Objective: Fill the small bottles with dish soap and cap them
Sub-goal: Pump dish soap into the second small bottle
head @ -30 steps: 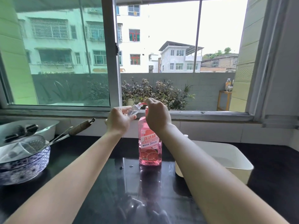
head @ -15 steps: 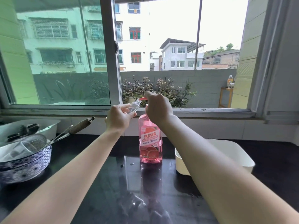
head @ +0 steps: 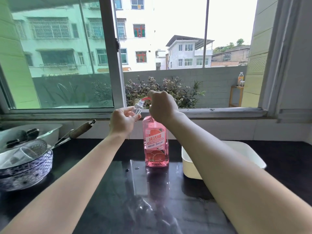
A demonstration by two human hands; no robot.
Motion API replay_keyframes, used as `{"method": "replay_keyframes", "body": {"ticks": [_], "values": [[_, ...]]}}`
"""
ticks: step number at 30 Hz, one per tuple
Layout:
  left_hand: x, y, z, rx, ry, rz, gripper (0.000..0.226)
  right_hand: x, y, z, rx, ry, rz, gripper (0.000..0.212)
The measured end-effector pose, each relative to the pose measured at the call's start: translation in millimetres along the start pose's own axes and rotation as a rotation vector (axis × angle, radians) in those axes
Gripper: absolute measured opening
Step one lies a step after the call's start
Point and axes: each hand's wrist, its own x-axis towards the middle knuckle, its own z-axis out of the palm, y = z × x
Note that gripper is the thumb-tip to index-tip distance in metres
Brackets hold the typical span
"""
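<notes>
A pink dish soap bottle (head: 156,144) with a pump top stands upright on the black counter (head: 108,191). My right hand (head: 163,107) is closed over the pump head, whose red spout pokes out to the left. My left hand (head: 124,121) holds a small clear bottle (head: 138,108), tilted, with its mouth up against the spout. How much soap is inside the small bottle cannot be made out.
A white plastic tub (head: 189,163) sits right of the soap bottle, partly behind my right forearm. At the left stand a blue patterned bowl (head: 28,171) with a strainer, a wooden-handled utensil (head: 81,128) and a white tray (head: 50,130). The window sill (head: 211,113) runs behind.
My right hand and the pump head have risen from their pressed-down position. The left hand keeps the small bottle at the spout. The view has tilted up slightly.
</notes>
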Motion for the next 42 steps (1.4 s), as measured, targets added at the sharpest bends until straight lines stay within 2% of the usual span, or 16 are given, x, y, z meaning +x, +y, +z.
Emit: {"method": "replay_keyframes", "body": {"ticks": [8,14,19,26,42], "values": [[1.9,-10.5,6.2,-0.053,-0.025,0.002,0.051,-6.5,-0.3,11.4,-0.002,0.016,0.026,0.033],[0.2,-7.0,9.1,-0.084,-0.049,-0.022,0.053,1.3,-2.0,-3.8,-0.001,-0.112,0.011,0.026],[5.0,-4.4,6.3,-0.064,-0.035,-0.004,0.054,12.4,1.4,-14.3,0.022,-0.159,0.013,0.033],[3.9,-10.9,10.4,-0.085,-0.040,-0.012,0.049,-3.9,0.5,7.0,0.013,-0.044,0.011,0.032],[3.2,-9.3,14.4,-0.083,-0.042,-0.010,0.050,-4.5,3.6,-3.6,0.065,-0.052,-0.020,0.039]]}}
